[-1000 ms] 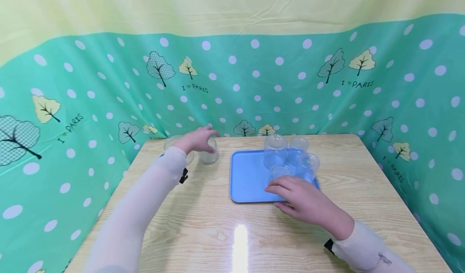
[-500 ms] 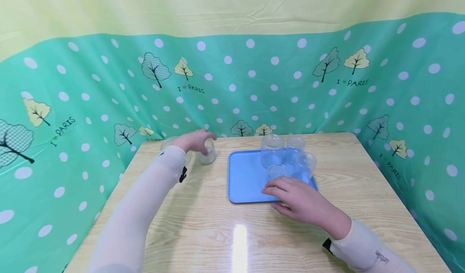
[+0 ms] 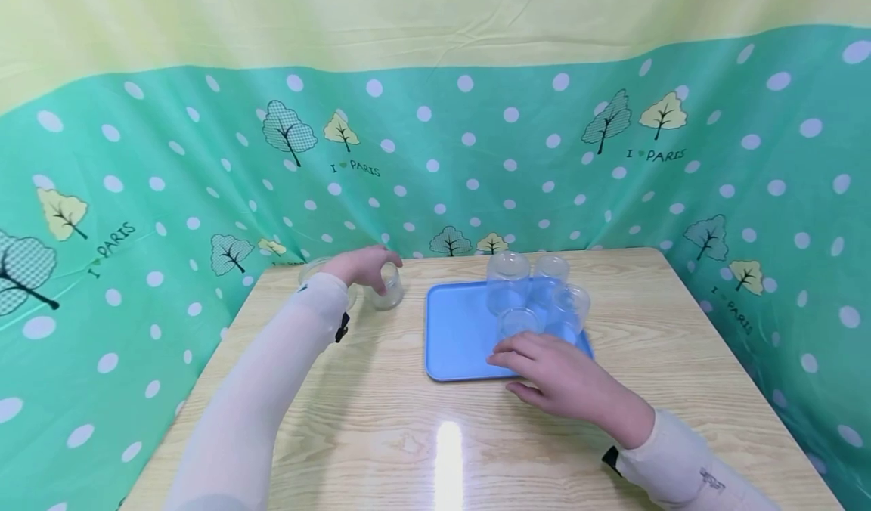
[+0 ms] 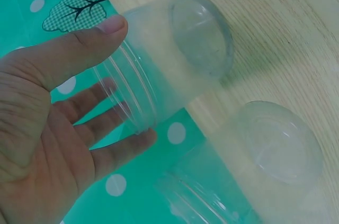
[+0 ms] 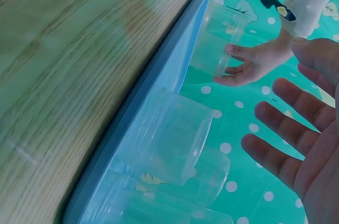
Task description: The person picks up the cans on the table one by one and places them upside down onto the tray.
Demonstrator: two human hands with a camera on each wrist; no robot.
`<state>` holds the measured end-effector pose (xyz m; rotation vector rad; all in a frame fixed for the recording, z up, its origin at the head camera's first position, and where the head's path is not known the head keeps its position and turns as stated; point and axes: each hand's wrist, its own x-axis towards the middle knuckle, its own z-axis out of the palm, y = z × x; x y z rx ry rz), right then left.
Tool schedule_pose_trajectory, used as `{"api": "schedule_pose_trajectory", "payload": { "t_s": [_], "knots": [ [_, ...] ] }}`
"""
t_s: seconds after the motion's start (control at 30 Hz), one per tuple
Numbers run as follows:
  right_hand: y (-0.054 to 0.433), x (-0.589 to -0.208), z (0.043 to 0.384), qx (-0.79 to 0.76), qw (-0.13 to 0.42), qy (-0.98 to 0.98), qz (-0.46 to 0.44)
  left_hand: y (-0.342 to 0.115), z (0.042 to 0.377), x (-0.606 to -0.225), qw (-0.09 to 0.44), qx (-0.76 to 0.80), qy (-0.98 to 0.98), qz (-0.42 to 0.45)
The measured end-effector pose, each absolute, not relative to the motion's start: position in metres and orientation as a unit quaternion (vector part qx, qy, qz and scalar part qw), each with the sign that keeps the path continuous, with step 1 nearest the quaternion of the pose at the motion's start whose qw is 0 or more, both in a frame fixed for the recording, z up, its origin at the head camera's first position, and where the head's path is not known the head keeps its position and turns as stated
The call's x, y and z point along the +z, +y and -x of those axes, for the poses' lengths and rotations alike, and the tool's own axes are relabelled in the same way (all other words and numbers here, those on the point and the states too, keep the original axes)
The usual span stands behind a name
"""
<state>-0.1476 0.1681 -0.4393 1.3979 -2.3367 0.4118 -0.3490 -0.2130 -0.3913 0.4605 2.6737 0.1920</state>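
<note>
- A clear jar (image 4: 172, 57) stands upright at the back left of a wood-grain table (image 3: 381, 443), left of a blue tray (image 3: 456, 341) and apart from it; its long axis runs vertically, ringed mouth up, rounded base down.
- The left hand (image 3: 361, 267) reaches down from above and grasps the jar near its mouth, thumb on one side, fingers on the other; whether the base is lifted at all cannot be told.
- Just beside it, a second clear jar (image 4: 267, 155) stands the same way, ringed mouth toward the wrist camera, partly hidden behind the arm in the head view.
- On the tray, four clear jars cluster toward the right side: a large jar (image 3: 507, 284) at the back, a near jar (image 3: 520, 320) at the front, and two more to the right. Their long axes also run vertically.
- The right hand (image 3: 554, 373), fingers loosely extended and holding nothing, hovers over the tray's front edge, near the front jar but apart from it.
- Pale sleeves cover both arms; behind, a green-and-yellow curtain (image 3: 469, 122) shows white dots, trees and "I PARIS" lettering.
</note>
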Motion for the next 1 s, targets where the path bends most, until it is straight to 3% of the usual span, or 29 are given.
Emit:
{"api": "schedule_pose_trajectory", "payload": {
  "t_s": [1.0],
  "knots": [
    [0.1651,-0.4381,0.1435,0.132,0.179,-0.84,-0.495,-0.215,0.3484,-0.3921,0.209,0.065,0.959,-0.18]
  ]
}}
